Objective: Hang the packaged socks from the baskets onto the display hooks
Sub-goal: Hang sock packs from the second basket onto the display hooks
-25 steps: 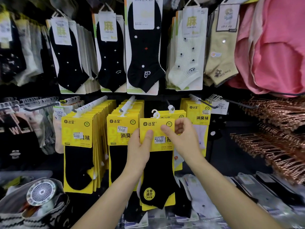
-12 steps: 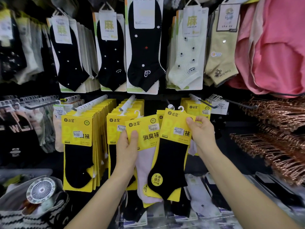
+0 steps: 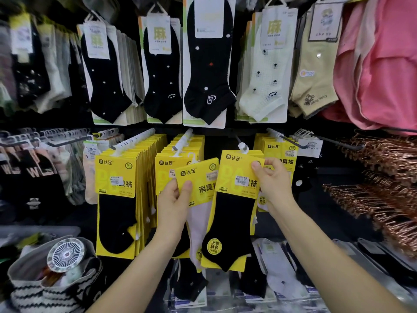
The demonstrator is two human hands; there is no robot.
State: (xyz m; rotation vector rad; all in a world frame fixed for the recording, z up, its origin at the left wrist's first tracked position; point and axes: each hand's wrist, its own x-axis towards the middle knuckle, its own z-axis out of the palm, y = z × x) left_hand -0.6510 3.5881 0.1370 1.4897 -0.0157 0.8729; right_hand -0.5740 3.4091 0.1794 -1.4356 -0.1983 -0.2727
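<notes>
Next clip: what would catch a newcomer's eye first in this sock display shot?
The bright yellow cards at centre: the right hand pinches a black-sock pack up near a display hook, while the left hand holds a pale-sock pack beside it. Full rows of matching yellow packs hang to the left, and a pink garment fills the upper right corner above copper-coloured hangers.

A yellow-carded black-sock pack (image 3: pixel 232 213) is held nearly upright at frame centre; a pale-sock pack (image 3: pixel 198 186), partly overlapped by it, is held tilted just left.
</notes>
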